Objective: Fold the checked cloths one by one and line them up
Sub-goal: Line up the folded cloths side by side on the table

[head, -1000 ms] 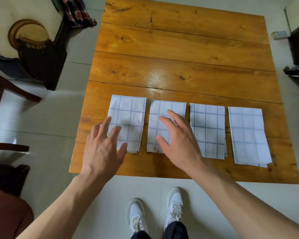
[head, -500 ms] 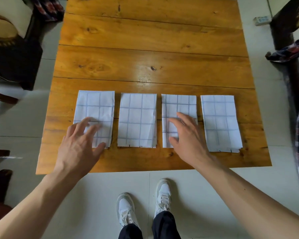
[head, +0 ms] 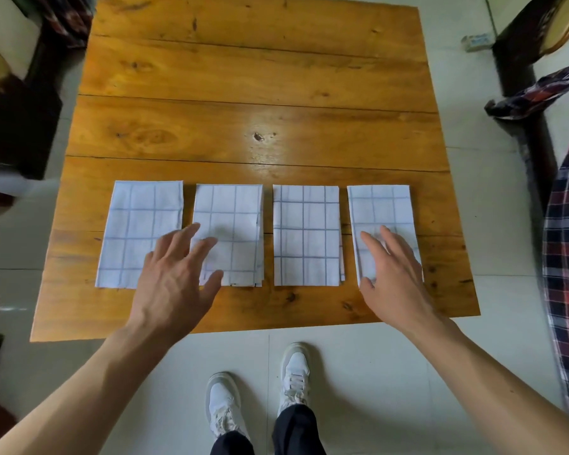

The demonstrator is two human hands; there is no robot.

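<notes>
Left hand (head: 174,277) is spread flat over the second cloth (head: 230,224); right hand (head: 391,274) likewise flat on the fourth cloth (head: 380,208). Neither grips anything. Four folded cloths lie in a row along the table's (head: 243,77) near edge. Folding appears complete; only final straightening seems left.

Single wide-angle view from the head, looking forward and steeply down over the near edge of the wooden worktop (head: 250,77). Close enough to take in both forearms, the shoes (head: 296,366) on the tiled floor (head: 375,372) directly below, and nearly the whole worktop. Edges bowed by the lens; no second view.
</notes>
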